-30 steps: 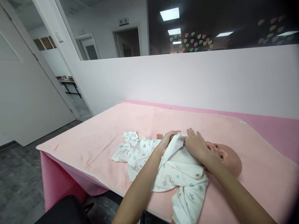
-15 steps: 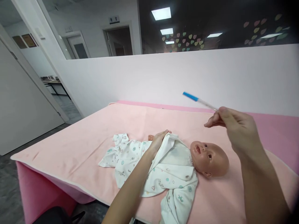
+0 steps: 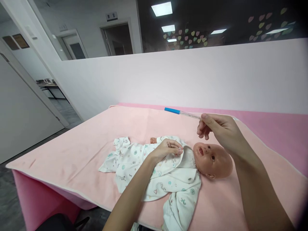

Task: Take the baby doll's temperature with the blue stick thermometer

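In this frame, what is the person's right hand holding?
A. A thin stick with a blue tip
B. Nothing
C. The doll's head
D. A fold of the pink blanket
A: the right hand pinches a thin stick with a blue tip above the doll, while the left hand rests on the doll's printed garment.

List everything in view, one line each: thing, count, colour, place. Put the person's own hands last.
baby doll: one, bare pinkish head, lying on its back on the blanket, head to the right.
printed garment: one, white with small coloured prints, on the doll's body.
blanket: one, light pink, spread over the table.
thermometer: one, clear stem with blue end, held above the doll.
partition wall: one, white, behind the table.
left hand: one, on the garment's collar at the doll's chest.
right hand: one, pinching the thermometer above the doll's head.
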`<control>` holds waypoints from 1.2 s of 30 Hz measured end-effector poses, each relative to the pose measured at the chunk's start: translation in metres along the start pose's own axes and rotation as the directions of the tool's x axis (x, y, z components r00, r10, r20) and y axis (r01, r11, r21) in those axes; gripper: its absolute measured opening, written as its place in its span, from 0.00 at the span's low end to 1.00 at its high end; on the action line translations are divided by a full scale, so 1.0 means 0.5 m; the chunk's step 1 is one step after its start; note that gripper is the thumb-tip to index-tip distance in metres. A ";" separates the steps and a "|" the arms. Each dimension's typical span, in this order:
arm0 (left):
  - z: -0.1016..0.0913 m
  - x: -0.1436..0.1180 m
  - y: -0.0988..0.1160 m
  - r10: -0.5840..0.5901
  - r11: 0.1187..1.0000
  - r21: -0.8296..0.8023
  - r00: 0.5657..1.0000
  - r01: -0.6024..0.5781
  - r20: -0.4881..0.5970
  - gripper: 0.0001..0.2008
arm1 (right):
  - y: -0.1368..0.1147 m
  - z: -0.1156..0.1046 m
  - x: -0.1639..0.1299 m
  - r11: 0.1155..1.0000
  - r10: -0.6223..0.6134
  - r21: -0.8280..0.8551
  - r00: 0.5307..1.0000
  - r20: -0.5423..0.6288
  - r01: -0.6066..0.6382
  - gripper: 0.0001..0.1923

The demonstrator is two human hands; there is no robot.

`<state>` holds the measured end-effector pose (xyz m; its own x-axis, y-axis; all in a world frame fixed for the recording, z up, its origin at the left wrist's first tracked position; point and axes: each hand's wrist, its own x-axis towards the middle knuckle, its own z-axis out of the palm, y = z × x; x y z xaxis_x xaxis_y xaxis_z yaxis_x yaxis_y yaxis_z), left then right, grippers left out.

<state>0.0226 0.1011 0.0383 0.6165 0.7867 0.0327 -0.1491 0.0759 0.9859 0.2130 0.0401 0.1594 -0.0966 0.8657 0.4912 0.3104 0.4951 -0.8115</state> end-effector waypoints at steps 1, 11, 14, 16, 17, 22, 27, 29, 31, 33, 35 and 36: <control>0.000 0.000 0.001 0.003 1.000 0.007 1.000 -0.003 0.001 0.14 | 0.001 0.001 0.000 1.000 0.004 -0.006 1.000 0.003 -0.004 0.25; -0.001 -0.003 0.003 0.006 1.000 0.004 0.999 -0.006 0.053 0.14 | -0.032 -0.004 -0.077 0.817 -0.324 -0.534 0.939 -0.115 0.216 0.12; -0.003 0.000 0.002 -0.007 1.000 0.007 0.998 0.007 0.062 0.14 | -0.014 -0.028 -0.166 0.778 -0.310 -0.593 0.948 -0.076 0.207 0.09; -0.004 0.003 0.000 0.009 1.000 0.013 0.998 -0.010 0.059 0.13 | 0.027 -0.038 -0.249 0.790 -0.262 -0.604 0.948 -0.180 0.104 0.09; -0.004 0.004 0.000 0.021 1.000 0.018 0.998 -0.022 0.055 0.12 | 0.056 -0.041 -0.295 0.797 -0.214 -0.602 0.954 -0.210 0.047 0.09; 0.000 0.005 0.002 0.024 0.999 0.039 0.998 -0.026 0.053 0.13 | 0.219 -0.048 -0.481 0.698 -0.073 -0.713 0.984 -0.163 -0.067 0.13; -0.001 0.003 0.001 0.018 0.999 0.034 0.997 -0.021 0.076 0.16 | 0.288 -0.081 -0.519 0.486 -0.034 -0.870 0.993 -0.114 -0.083 0.20; -0.002 0.003 -0.001 0.016 0.999 0.041 0.996 -0.019 0.084 0.17 | 0.283 -0.076 -0.500 0.398 -0.088 -0.913 0.987 -0.138 -0.092 0.20; -0.003 0.003 -0.001 0.016 0.999 0.046 0.995 -0.020 0.097 0.17 | 0.266 -0.048 -0.467 0.355 -0.183 -0.933 0.975 -0.128 -0.056 0.16; -0.003 0.003 -0.002 0.017 0.999 0.040 0.994 -0.021 0.104 0.18 | 0.241 0.000 -0.421 0.350 -0.275 -0.936 0.960 -0.056 0.046 0.13; -0.004 0.004 -0.003 0.024 0.999 0.027 0.995 -0.027 0.102 0.17 | 0.215 0.055 -0.365 0.339 -0.347 -0.926 0.937 0.040 0.165 0.15; -0.004 0.005 -0.004 0.032 0.999 0.020 0.995 -0.034 0.096 0.17 | 0.204 0.081 -0.334 0.332 -0.356 -0.909 0.926 0.127 0.253 0.17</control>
<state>0.0227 0.1040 0.0362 0.6829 0.7261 0.0795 -0.1545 0.0373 0.9873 0.2226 -0.0510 -0.0180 -0.3203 0.6350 0.7030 0.9381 0.3160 0.1420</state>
